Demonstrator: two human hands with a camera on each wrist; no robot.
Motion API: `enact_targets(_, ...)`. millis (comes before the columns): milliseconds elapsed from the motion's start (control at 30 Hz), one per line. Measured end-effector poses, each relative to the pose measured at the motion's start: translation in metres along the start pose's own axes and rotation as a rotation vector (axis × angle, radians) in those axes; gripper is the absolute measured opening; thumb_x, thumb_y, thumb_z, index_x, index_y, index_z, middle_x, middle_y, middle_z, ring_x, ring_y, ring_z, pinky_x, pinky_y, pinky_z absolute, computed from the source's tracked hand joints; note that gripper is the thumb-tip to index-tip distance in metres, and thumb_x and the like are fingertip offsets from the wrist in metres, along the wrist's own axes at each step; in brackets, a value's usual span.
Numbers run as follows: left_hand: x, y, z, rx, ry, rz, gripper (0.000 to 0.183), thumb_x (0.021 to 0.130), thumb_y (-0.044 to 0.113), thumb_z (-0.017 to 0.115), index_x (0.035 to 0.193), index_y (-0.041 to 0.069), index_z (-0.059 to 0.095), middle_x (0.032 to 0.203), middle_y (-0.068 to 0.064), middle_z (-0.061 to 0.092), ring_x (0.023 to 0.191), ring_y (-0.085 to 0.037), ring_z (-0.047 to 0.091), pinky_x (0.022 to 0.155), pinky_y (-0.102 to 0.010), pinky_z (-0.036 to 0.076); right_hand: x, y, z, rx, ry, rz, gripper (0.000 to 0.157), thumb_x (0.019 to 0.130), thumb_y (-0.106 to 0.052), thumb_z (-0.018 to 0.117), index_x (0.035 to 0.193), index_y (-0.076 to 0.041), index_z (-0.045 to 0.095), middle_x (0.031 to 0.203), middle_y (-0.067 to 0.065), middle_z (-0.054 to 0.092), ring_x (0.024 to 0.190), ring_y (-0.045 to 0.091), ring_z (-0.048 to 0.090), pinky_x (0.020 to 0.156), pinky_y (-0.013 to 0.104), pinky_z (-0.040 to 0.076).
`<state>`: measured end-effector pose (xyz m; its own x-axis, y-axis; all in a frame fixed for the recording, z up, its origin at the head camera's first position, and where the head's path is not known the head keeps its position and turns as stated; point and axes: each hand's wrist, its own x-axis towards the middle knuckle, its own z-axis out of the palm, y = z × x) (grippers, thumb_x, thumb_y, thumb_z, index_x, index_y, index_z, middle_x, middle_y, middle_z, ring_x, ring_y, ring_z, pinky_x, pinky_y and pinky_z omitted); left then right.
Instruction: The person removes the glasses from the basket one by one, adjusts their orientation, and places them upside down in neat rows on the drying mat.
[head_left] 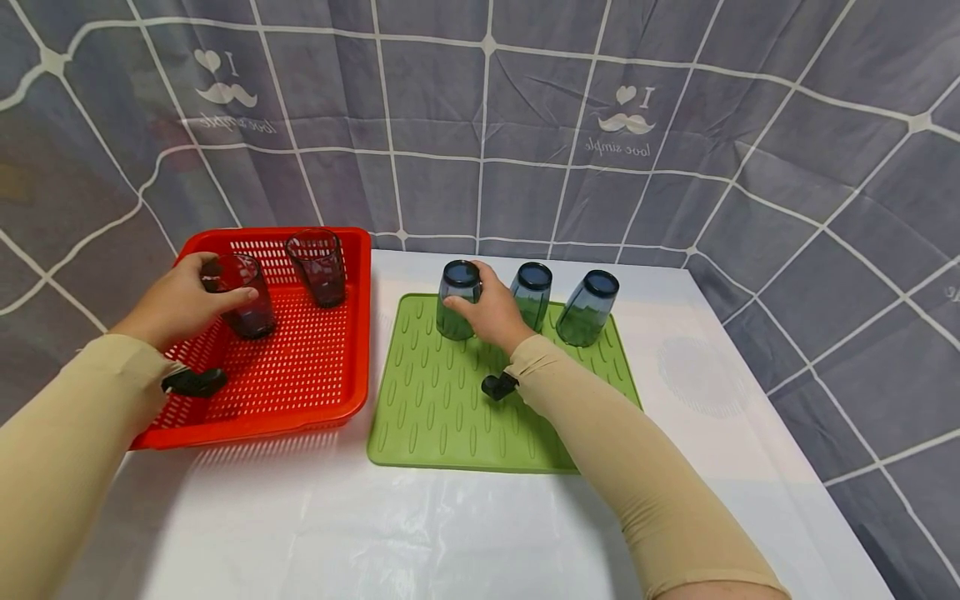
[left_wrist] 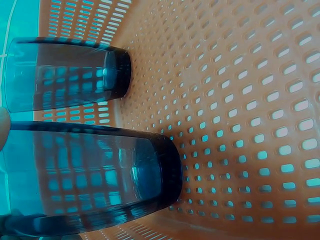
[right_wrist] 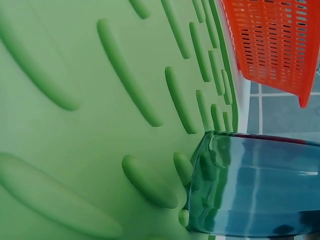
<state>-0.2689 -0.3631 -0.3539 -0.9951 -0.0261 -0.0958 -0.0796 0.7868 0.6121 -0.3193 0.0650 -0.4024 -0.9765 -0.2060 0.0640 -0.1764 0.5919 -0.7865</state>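
Observation:
My left hand (head_left: 176, 302) grips a clear drinking glass (head_left: 253, 315) near its rim, thumb on one side and fingers on the other. That glass stands upright inside the red plastic basket (head_left: 361, 333); in the left wrist view its dark base is close over the perforated floor. Behind it, a second upright glass (head_left: 324, 279) leans by the basket's back wall. My right hand (head_left: 495, 310) holds an upside-down bluish glass (head_left: 452, 323) on the green ridged mat (head_left: 431, 421). The right wrist view has this glass's rim (right_wrist: 197, 200) at the mat surface.
Two more upside-down glasses, one (head_left: 534, 283) partly hidden by my right hand and another (head_left: 589, 310) at the right, stand on the mat. Basket and mat lie side by side on a white table (head_left: 330, 517). A grey checked curtain (head_left: 442, 100) hangs behind.

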Motion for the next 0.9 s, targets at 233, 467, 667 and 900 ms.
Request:
enact_targets(233,0.001,0.000,-0.001,0.007,0.000,0.001,0.112,0.098,0.060,0.066,0.162,-0.011,0.007,0.149,-0.043,0.039,0.134,-0.058,0.041,0.114,-0.075,0.035,-0.001,-0.002,-0.003,-0.011,-0.016,0.012,0.085,0.102,-0.038,0.071,0.168,-0.019,0.021,0.164,0.014,0.044,0.148,0.037,0.048,0.116,0.055,0.047)
enact_targets(467,0.000,0.000,-0.001,0.007,-0.005,-0.005,0.113,0.098,0.060,0.065,0.162,-0.011,0.005,0.149,-0.043,0.038,0.135,-0.058,0.041,0.114,-0.075,0.035,-0.004,-0.009,-0.007,-0.028,-0.030,0.034,0.086,0.102,-0.038,0.071,0.169,-0.018,0.020,0.161,0.015,0.049,0.146,0.038,0.051,0.115,0.055,0.047)
enact_targets(667,0.000,0.001,-0.001,0.004,-0.011,-0.007,0.111,0.099,0.058,0.065,0.162,-0.011,0.005,0.149,-0.043,0.038,0.134,-0.058,0.041,0.114,-0.075,0.035,-0.004,-0.009,-0.009,-0.016,-0.022,0.040,0.089,0.101,-0.037,0.073,0.169,-0.017,0.019,0.163,0.015,0.046,0.147,0.036,0.049,0.117,0.054,0.046)
enact_targets(900,-0.001,0.003,-0.001,0.000,-0.010,-0.007,0.109,0.100,0.056,0.064,0.162,-0.012,0.005,0.149,-0.044,0.038,0.135,-0.059,0.041,0.115,-0.074,0.035,-0.004,-0.011,-0.011,0.004,-0.021,0.032,0.089,0.101,-0.036,0.073,0.169,-0.017,0.019,0.167,0.016,0.040,0.150,0.038,0.045,0.117,0.055,0.046)
